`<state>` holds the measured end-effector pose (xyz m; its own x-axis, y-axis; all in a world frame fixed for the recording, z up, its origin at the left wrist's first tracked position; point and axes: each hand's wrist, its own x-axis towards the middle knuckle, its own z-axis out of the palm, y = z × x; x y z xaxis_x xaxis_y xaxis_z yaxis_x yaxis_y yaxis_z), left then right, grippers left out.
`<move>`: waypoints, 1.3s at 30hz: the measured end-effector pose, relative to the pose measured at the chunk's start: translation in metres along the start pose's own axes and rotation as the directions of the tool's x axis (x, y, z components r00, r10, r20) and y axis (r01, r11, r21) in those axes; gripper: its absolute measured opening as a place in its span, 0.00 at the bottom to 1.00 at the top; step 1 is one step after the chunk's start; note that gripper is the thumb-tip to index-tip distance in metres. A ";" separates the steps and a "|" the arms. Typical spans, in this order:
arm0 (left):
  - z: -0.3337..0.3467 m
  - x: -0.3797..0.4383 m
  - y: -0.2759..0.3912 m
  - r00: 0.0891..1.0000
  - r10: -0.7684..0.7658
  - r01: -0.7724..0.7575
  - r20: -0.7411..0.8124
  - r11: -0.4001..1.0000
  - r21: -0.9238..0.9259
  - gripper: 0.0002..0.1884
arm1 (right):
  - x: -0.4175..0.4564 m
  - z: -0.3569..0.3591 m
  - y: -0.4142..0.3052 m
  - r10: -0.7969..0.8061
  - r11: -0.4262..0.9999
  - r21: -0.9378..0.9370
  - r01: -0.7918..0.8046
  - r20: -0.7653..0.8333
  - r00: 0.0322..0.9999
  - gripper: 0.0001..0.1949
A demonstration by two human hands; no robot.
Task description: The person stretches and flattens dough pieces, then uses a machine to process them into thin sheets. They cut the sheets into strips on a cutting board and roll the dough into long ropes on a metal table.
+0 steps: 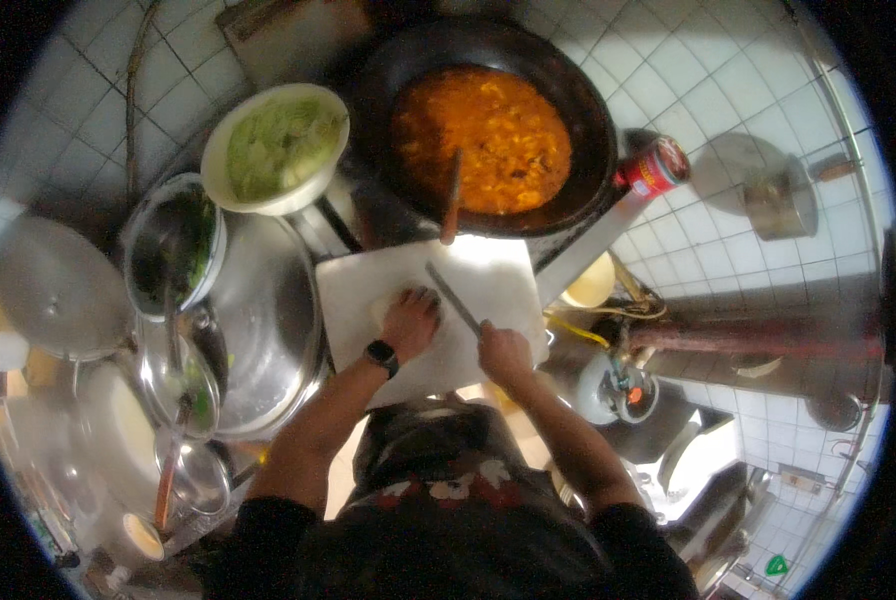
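A white cutting board [358, 375] lies before me, below a large black wok. My left hand [412, 322], with a dark watch at the wrist, presses down on a pale, roundish piece of food [385, 306] at the board's middle; the hand hides most of it. My right hand [505, 352] grips the handle of a knife [453, 298] whose blade points up and left over the board, a little right of my left hand. The wok [590, 112] holds an orange-red stew [493, 142]. A utensil with a wooden handle [450, 217] stands in the stew, its handle end over the board's top edge.
A cream bowl of chopped greens [283, 146] stands upper left, above a bowl with dark leafy contents [170, 247] and a large metal basin [260, 322]. Right of the wok is a red can [654, 169]. A gas cylinder [601, 386] stands at the lower right.
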<state>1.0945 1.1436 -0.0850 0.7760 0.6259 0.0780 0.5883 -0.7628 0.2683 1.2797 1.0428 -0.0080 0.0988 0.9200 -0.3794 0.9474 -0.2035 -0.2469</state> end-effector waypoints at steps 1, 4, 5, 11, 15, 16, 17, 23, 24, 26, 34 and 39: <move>-0.002 0.002 0.002 1.000 -0.009 0.009 0.005 1.000 0.020 0.17 | -0.003 -0.008 -0.002 0.015 1.000 -0.014 -0.015 0.041 0.999 0.08; 0.005 0.004 0.001 1.000 -0.026 0.026 0.014 0.999 -0.029 0.17 | 0.007 0.015 -0.003 -0.048 0.994 0.089 0.056 -0.084 0.995 0.09; 0.007 0.002 0.002 0.999 -0.035 0.035 0.029 0.999 -0.023 0.17 | 0.005 0.018 0.003 -0.026 0.996 0.083 0.031 -0.061 0.998 0.09; -0.014 -0.004 0.007 0.999 -0.007 0.006 -0.052 1.000 -0.018 0.15 | 0.000 0.009 0.001 -0.041 0.999 0.022 0.040 0.006 0.999 0.09; -0.006 -0.003 0.002 1.000 0.000 0.000 0.003 0.999 0.053 0.15 | 0.007 0.005 -0.002 -0.035 0.999 0.016 0.035 -0.007 0.999 0.10; -0.007 -0.002 0.003 1.000 0.021 -0.020 -0.008 0.995 0.101 0.15 | 0.005 -0.005 -0.003 -0.025 1.000 -0.005 0.025 0.017 1.000 0.10; -0.007 -0.002 0.003 0.999 0.017 -0.014 -0.033 0.997 0.070 0.15 | 0.005 -0.003 -0.004 -0.017 1.000 -0.003 0.017 0.032 0.999 0.10; 0.037 -0.015 -0.014 0.997 -0.006 0.007 -0.071 1.000 0.014 0.16 | 0.013 0.025 -0.003 -0.036 0.998 0.059 0.037 -0.009 0.999 0.11; 0.057 -0.025 -0.027 0.997 -0.021 0.031 -0.078 0.992 0.121 0.17 | 0.008 -0.004 -0.013 -0.036 0.997 0.073 0.033 0.038 0.999 0.11; 0.056 -0.020 -0.024 0.998 -0.027 0.036 -0.057 0.986 0.164 0.17 | 0.006 -0.014 -0.014 -0.021 0.997 0.078 0.016 0.063 0.998 0.12; 0.022 -0.015 -0.019 0.980 -0.025 0.012 -0.199 0.998 -0.065 0.17 | 0.003 -0.021 -0.013 -0.011 0.999 0.041 0.007 0.076 0.997 0.13; 0.015 -0.009 -0.008 0.994 -0.076 0.054 -0.078 0.968 -0.244 0.17 | 0.011 0.021 -0.017 0.000 0.999 0.033 0.001 -0.021 1.000 0.15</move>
<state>1.0869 1.1416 -0.1023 0.7091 0.6926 0.1325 0.5564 -0.6650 0.4982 1.2578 1.0491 -0.0267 0.1048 0.9270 -0.3602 0.9371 -0.2133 -0.2763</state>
